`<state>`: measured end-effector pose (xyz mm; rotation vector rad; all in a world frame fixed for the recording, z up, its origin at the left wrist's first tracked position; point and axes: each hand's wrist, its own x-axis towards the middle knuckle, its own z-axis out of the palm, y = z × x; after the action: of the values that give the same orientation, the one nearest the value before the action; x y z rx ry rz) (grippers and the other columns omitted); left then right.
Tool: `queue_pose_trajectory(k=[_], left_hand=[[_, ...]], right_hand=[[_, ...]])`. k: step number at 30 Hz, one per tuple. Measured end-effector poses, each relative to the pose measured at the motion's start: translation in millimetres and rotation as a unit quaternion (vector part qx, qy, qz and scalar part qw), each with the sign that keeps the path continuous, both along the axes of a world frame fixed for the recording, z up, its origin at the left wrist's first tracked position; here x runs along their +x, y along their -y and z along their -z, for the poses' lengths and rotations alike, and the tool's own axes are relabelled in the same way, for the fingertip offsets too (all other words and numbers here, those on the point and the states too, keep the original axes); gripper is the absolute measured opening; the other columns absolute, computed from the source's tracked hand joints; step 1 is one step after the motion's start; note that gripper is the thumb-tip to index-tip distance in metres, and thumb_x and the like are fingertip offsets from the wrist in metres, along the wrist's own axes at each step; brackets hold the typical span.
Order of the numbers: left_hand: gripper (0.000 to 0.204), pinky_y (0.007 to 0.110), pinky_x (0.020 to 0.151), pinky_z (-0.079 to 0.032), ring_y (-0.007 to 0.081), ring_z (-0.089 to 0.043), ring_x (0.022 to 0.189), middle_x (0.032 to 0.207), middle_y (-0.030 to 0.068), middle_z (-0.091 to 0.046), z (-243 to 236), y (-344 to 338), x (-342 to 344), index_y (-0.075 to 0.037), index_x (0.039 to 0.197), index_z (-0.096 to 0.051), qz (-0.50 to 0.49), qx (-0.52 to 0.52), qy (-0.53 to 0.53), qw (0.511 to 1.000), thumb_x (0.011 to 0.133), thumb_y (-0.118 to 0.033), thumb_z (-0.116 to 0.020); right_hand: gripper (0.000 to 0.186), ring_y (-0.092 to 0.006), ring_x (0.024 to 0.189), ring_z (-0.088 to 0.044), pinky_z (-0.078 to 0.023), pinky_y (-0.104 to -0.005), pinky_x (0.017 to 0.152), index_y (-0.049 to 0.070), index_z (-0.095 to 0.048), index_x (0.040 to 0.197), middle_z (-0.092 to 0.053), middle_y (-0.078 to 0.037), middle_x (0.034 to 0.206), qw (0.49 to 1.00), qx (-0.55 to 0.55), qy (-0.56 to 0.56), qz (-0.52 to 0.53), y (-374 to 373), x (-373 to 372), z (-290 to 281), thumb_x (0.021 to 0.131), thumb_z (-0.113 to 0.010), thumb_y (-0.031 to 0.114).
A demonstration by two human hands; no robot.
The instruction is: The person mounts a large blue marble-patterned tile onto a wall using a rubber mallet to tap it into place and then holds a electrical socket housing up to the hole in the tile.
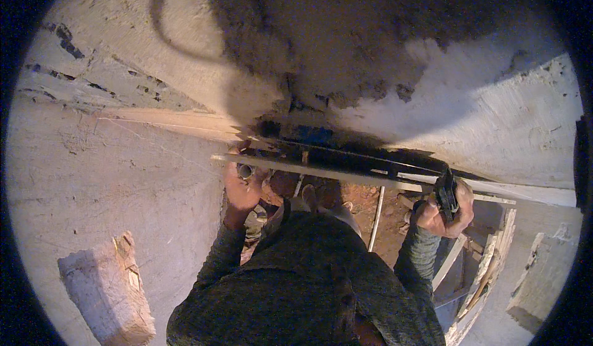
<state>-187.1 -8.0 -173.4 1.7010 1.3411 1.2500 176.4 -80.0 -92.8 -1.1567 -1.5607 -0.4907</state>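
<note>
A long, narrow bar [346,174] with a pale edge stretches across in front of me, beside the wall and slightly lower at its right end. Near its left end is my left hand [243,188], fingers curled; a small round grey piece like a tube end [246,172] shows within them. Shadow hides the fingertips, so I cannot tell if they also grip the bar. My right hand [450,213] is closed around a black hand-sized tool [446,195] at the bar's right part. The tool's exact kind does not show.
A rough wall [494,111] faces me, partly covered with dark, damp-looking plaster [346,43]. To the left, a block [108,290] sticks out from a grey surface. Below lie a reddish dirt floor [361,201], a pale pole [377,219] and wooden slats [485,266] at right.
</note>
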Motion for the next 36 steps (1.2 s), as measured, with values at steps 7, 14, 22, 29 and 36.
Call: queue_pose_trajectory(k=[7, 14, 22, 29, 36], left_hand=[[0.054, 0.032, 0.094, -0.045, 0.0195, -0.056, 0.110, 0.118, 0.0124, -0.057, -32.9, 5.3, 10.9, 0.004, 0.133, -0.041, 0.002, -0.044, 0.089, 0.995, 0.087, -0.006, -0.068], [0.048, 0.035, 0.096, -0.044, 0.0235, -0.056, 0.110, 0.118, 0.0132, -0.058, -22.1, 13.8, 15.5, 0.003, 0.127, -0.048, -0.041, -0.055, 0.129, 0.989, 0.089, -0.021, -0.067], [0.043, 0.033, 0.091, -0.046, 0.0212, -0.057, 0.105, 0.113, 0.0111, -0.059, -2.2, 8.9, 7.9, 0.002, 0.121, -0.051, -0.053, -0.034, 0.165, 0.984, 0.087, -0.015, -0.070], [0.042, 0.032, 0.090, -0.045, 0.0202, -0.057, 0.102, 0.108, 0.0097, -0.061, -20.0, 10.8, 18.5, 0.002, 0.119, -0.052, -0.064, -0.026, 0.116, 0.991, 0.084, -0.011, -0.071], [0.041, 0.031, 0.088, -0.046, 0.0181, -0.057, 0.100, 0.106, 0.0087, -0.061, -20.6, 16.1, 13.1, 0.002, 0.118, -0.053, -0.054, -0.019, 0.123, 0.991, 0.083, -0.007, -0.072]], right_hand=[[0.048, -0.0353, 0.074, -0.064, -0.053, -0.0463, 0.067, 0.003, -0.052, 0.117, -0.064, -0.022, 0.092, 1.000, -0.002, -0.005, 0.012, 1.3, -3.8, -3.1, 0.083, -0.066, 0.033], [0.046, -0.0336, 0.083, -0.064, -0.053, -0.0456, 0.076, 0.002, -0.051, 0.117, -0.063, -0.020, 0.097, 0.999, -0.024, 0.002, -0.035, 10.9, 2.6, -4.5, 0.084, -0.069, 0.028], [0.040, -0.0339, 0.080, -0.064, -0.054, -0.0462, 0.074, 0.000, -0.054, 0.112, -0.063, -0.021, 0.095, 0.995, -0.069, 0.072, -0.029, 9.2, 4.5, -22.7, 0.082, -0.068, 0.024], [0.040, -0.0342, 0.076, -0.065, -0.054, -0.0453, 0.073, 0.001, -0.056, 0.111, -0.064, -0.021, 0.090, 0.996, -0.067, 0.058, -0.033, 12.0, 4.8, -29.1, 0.080, -0.066, 0.024], [0.039, -0.0338, 0.076, -0.065, -0.054, -0.0449, 0.074, 0.002, -0.056, 0.110, -0.065, -0.021, 0.092, 0.996, -0.068, 0.054, -0.023, 15.7, -3.5, -28.4, 0.077, -0.065, 0.019]])
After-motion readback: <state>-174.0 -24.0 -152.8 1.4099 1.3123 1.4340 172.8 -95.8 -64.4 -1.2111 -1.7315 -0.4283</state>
